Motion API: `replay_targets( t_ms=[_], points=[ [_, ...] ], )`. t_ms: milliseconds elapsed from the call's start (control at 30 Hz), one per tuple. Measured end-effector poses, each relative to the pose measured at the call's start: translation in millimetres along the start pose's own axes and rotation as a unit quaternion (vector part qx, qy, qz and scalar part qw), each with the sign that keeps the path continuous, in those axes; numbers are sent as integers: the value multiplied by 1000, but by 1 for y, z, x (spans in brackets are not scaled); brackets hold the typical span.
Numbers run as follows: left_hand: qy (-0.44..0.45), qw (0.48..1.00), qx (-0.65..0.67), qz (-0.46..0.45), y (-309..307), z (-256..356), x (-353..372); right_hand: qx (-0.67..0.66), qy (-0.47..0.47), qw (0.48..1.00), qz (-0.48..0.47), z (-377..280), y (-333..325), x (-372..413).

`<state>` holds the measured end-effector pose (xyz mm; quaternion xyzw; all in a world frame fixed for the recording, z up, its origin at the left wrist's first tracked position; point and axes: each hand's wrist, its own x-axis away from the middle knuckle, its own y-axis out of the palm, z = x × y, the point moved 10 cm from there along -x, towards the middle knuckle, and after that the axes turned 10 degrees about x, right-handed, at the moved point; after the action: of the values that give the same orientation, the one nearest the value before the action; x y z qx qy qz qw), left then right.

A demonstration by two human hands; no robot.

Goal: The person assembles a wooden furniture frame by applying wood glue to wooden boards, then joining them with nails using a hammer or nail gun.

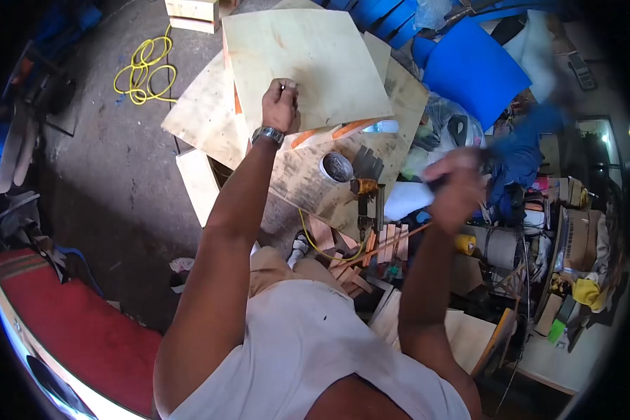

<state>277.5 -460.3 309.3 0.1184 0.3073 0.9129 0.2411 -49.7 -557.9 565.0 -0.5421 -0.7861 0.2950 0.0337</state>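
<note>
A pale wooden panel lies on top of a wooden assembly with orange-edged parts, on a stained plywood surface. My left hand, with a watch at the wrist, is closed over the panel's left part; its fingers pinch something small that I cannot make out. Raised to the right of the panel, my right hand is blurred by motion, its fingers wrapped round a dark handle whose far end is smeared. Between the hands stand a white tub and, beside it, a dark glove.
A nail gun rests at the plywood's near right edge, with a yellow hose trailing from it. More yellow hose coils on the floor at left. Wood strips, a blue sheet and clutter fill the right side. A red surface is at lower left.
</note>
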Motion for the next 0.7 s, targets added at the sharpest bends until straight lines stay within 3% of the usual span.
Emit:
replay_targets(
  t_ms=[67,133,200,233,267,300,333,367,400,433,467,500,567,633,667,700],
  points=[
    [5,1000,11,0,-4,-3,6,-119,-279,952,45,-136,-45,-21],
    [39,999,9,-4,-1,0,5,-320,-356,878,-24,-198,-64,-30],
    [36,999,23,1,4,7,7,-271,-338,901,-29,-172,-47,-39],
    [34,999,28,4,1,8,10,-253,-314,915,-28,-129,-22,-33],
    [43,999,19,-3,-2,3,6,-157,-273,949,-28,-72,10,-19],
    [29,999,35,-6,-3,3,4,29,-172,982,-71,8,52,0],
    [15,999,52,-8,-3,4,5,211,-60,962,-162,84,87,27],
    [0,998,70,-8,-3,2,7,333,49,899,-281,128,102,58],
    [-10,998,58,6,-7,-3,6,365,117,853,-355,126,103,82],
    [16,1000,21,14,-3,-1,0,336,155,843,-391,108,104,87],
    [47,998,-26,29,-8,3,-5,293,80,885,-353,84,105,63],
    [59,995,-78,33,-13,3,1,290,81,902,-308,56,86,52],
    [65,997,-46,-3,0,11,7,318,126,914,-221,-13,56,23],
    [63,997,-32,-10,-2,6,3,70,-126,988,-57,-77,4,-13],
    [70,997,-43,-13,-1,8,5,-77,-258,963,-20,-90,-27,-26],
    [77,995,-54,-15,2,11,5,-213,-268,935,-93,-111,-20,-25]
  ],
)
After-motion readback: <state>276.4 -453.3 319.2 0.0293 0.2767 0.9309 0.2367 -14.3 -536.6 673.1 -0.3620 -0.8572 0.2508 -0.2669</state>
